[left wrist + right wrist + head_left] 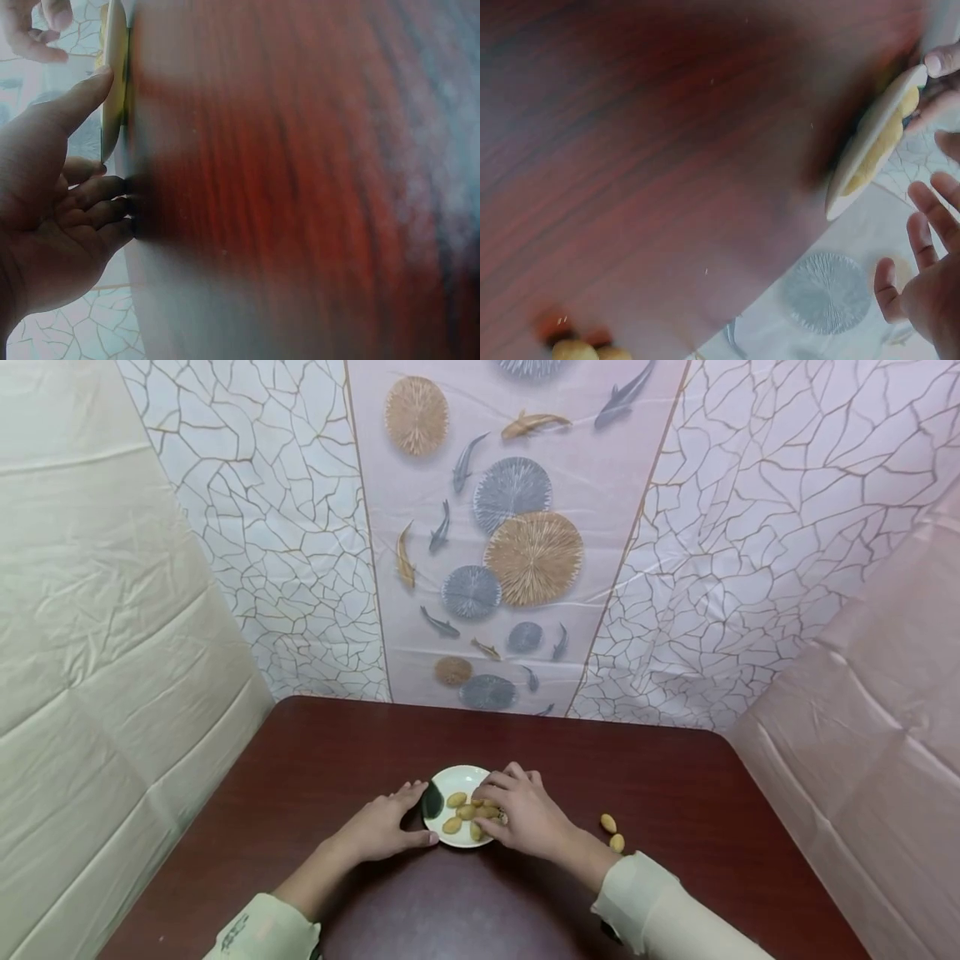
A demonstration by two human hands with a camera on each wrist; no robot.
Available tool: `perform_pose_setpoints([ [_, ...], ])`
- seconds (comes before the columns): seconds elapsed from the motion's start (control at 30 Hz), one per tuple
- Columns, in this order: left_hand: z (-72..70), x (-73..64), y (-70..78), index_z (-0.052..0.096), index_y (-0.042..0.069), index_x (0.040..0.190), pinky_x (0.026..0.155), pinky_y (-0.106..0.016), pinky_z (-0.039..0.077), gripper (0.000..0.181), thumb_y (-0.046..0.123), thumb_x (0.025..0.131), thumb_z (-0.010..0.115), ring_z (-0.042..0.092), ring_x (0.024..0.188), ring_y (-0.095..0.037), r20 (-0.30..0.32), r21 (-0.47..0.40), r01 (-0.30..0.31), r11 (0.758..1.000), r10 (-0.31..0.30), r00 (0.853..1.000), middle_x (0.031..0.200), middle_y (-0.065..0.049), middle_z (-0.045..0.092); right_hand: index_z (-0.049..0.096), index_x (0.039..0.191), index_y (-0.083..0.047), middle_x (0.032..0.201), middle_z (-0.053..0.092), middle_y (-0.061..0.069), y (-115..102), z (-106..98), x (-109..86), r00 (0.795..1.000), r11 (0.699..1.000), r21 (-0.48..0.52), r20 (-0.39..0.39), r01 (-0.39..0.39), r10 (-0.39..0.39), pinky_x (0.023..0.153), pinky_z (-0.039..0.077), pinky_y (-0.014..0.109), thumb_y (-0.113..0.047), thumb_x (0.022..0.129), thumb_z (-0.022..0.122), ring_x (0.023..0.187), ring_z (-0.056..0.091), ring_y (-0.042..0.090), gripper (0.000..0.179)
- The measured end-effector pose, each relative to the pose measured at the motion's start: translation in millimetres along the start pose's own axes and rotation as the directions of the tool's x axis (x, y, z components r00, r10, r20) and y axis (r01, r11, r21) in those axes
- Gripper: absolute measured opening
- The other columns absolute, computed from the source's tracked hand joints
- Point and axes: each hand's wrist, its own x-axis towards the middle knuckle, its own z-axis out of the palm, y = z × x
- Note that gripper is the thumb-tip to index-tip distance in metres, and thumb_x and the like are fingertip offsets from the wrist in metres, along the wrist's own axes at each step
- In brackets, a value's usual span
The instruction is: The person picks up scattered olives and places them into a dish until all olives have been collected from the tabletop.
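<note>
A small white plate with a dark green patch at its left edge lies on the table. Several yellow-brown oval pieces, like nuts or small fruits, are on it. My left hand holds the plate's left side, thumb near the front and index finger farther back on the rim. Over the plate's right side is my right hand, fingers spread and slightly bent. In the right wrist view its fingers stand apart from the plate with nothing seen between them. From above, this hand hides part of the pieces.
Two more yellow-brown oval pieces lie on the dark red wooden table, right of the plate by the right forearm. A patterned cloth hangs behind the table's far edge. Pale cloth walls stand on both sides.
</note>
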Motion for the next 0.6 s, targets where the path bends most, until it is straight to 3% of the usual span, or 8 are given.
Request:
perform_pose_setpoints([
  [0.37, -0.3, 0.9, 1.8, 0.042, 0.004, 0.17, 0.125, -0.071, 0.04, 0.102, 0.059, 0.094, 0.083, 0.043, 0.159, -0.052, 0.014, 0.014, 0.01, 1.0, -0.011, 1.0, 0.173, -0.029, 0.042, 0.081, 0.124, -0.019, 0.121, 0.076, -0.005, 14.9, -24.5, -24.4, 0.999, 0.999, -0.003, -0.019, -0.04, 0.039, 0.086, 0.044, 0.045, -0.034, 0.091, 0.089, 0.104, 0.055, 0.015, 0.037],
  [0.6, -0.1, 1.0, 2.3, 0.042, 0.006, 0.17, 0.126, -0.07, 0.04, 0.101, 0.06, 0.094, 0.082, 0.043, 0.161, -0.049, 0.011, 0.008, 0.015, 1.0, -0.016, 1.0, 0.174, -0.026, 0.042, 0.08, 0.126, -0.019, 0.122, 0.077, -0.003, 25.8, -28.4, -39.2, 0.998, 0.998, -0.021, -0.04, -0.052, 0.051, 0.085, 0.043, 0.043, -0.034, 0.087, 0.092, 0.106, 0.056, 0.016, 0.043],
])
